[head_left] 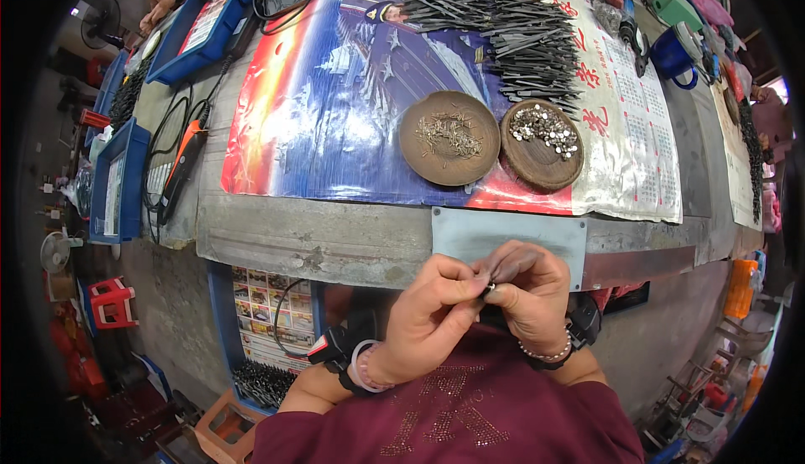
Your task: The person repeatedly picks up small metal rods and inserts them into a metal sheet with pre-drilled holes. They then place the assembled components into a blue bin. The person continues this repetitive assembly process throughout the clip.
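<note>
Both hands meet close to my body, in front of the table's near edge. My left hand (432,317) pinches with thumb and forefinger at a tiny dark piece with a shiny spot (490,287). Against it from the other side press the thumb and bent fingers of my right hand (534,296). Fingertips cover most of the piece, so its kind cannot be made out. Beyond my hands stand two round brown dishes. Thin brass-coloured pins (453,134) lie in the left dish (444,175), and small silvery round bits (549,128) in the right dish (527,162).
Dark narrow metal strips (537,49) are heaped at the back on a printed sheet (310,162). An orange-and-black tool (183,162) with a cable lies left, near blue trays (122,183). A blue mug (673,53) stands far right. Below the table's edge, another tray holds dark pieces (262,383).
</note>
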A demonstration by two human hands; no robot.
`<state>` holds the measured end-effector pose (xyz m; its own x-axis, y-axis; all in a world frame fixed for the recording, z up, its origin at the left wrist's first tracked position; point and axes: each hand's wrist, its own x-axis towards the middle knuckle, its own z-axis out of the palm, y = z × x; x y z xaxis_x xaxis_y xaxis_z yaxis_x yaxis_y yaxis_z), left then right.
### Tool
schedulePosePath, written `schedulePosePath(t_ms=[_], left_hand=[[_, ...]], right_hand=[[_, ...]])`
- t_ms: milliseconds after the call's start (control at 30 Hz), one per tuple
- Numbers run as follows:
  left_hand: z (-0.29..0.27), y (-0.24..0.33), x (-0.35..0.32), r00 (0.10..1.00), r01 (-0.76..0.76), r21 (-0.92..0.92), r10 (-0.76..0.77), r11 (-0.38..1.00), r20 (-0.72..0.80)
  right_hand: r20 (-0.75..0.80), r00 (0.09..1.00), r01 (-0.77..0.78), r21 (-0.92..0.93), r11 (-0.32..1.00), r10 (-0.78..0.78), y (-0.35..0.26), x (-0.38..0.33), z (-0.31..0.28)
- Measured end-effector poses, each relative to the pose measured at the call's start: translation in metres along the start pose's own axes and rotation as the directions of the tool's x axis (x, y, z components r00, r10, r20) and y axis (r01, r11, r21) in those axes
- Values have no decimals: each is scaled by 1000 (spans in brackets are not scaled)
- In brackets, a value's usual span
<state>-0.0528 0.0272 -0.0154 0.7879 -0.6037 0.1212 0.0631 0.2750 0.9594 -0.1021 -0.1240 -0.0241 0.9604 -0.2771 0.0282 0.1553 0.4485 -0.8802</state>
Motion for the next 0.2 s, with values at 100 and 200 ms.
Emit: schedulePosePath(t_ms=[100,200], left_hand=[[2,-1,2,990,-129,176,137,976,-35],[2,1,3,977,-206,305,215,930,2]], right_hand=[[-22,987,151,-188,970,-158,0,1,7],[-31,965,243,-285,927,-262,0,-2,12]])
